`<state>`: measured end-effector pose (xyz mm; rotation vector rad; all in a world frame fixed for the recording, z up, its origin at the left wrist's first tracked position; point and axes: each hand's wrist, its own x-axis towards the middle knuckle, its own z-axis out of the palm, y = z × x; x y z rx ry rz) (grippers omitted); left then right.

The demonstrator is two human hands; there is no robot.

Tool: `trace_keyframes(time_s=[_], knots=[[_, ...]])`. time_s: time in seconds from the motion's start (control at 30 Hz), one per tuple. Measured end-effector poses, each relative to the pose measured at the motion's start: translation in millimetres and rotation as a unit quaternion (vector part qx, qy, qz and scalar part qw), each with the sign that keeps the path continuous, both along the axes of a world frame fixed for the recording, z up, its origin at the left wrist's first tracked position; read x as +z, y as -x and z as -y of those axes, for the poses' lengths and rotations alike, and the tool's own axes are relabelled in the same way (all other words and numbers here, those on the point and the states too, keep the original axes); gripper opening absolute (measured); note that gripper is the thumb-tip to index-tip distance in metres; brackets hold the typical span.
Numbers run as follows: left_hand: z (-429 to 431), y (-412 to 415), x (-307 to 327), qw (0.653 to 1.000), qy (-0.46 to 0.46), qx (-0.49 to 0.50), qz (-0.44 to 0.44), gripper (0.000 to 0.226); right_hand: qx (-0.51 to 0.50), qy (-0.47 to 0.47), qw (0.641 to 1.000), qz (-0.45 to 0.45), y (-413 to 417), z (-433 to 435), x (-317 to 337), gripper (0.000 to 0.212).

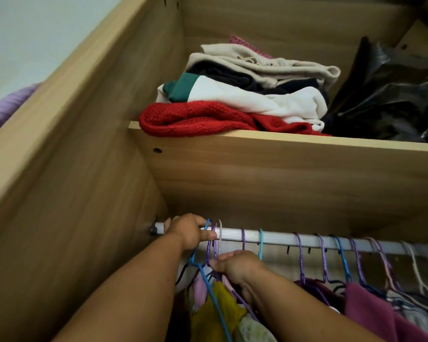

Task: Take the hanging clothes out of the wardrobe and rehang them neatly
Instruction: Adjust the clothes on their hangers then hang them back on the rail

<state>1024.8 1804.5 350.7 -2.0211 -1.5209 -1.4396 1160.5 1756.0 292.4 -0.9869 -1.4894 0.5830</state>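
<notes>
A metal rail [277,239] runs across the wardrobe under a wooden shelf. My left hand [188,233] grips the rail at its left end, its fingers curled round the hooks of a blue hanger [209,285] and a purple one. Just below, my right hand [240,266] pinches the neck of the purple hanger [215,250] beside a white hook. A yellow-green garment [220,314] hangs under my hands. Further right, several purple, blue and white hangers carry clothes, among them a maroon garment [371,309].
The shelf [282,154] above holds a stack of folded clothes: a red knit [195,119], white, dark and beige pieces. A black plastic bag [391,102] sits at its right. The wardrobe's left side panel [72,193] stands close. A purple knit item [3,109] lies outside, left.
</notes>
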Motion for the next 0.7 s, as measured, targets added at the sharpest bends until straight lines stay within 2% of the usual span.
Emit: trace_keyframes(time_s=[0.13,0.27,0.4,0.63,0.7], knots=[[1,6,0,0.999,-0.007,-0.041,0.027,0.036,0.037,0.035,0.997,-0.052,-10,-1,-7,0.019],[5,4,-6,0.999,-0.037,0.04,-0.008,0.035,0.029,0.048,0.998,-0.04,-18,5,-9,0.018],[17,-6,-14,0.991,-0.093,0.099,-0.014,0.035,-0.032,0.037,0.997,0.067,-30,7,-5,0.022],[33,-15,-22,0.984,-0.114,0.135,-0.005,0.043,-0.047,0.01,0.986,0.16,-38,38,-13,0.023],[38,-14,-23,0.987,-0.112,0.117,0.009,0.046,-0.088,-0.014,0.963,0.254,-40,45,-13,0.034]])
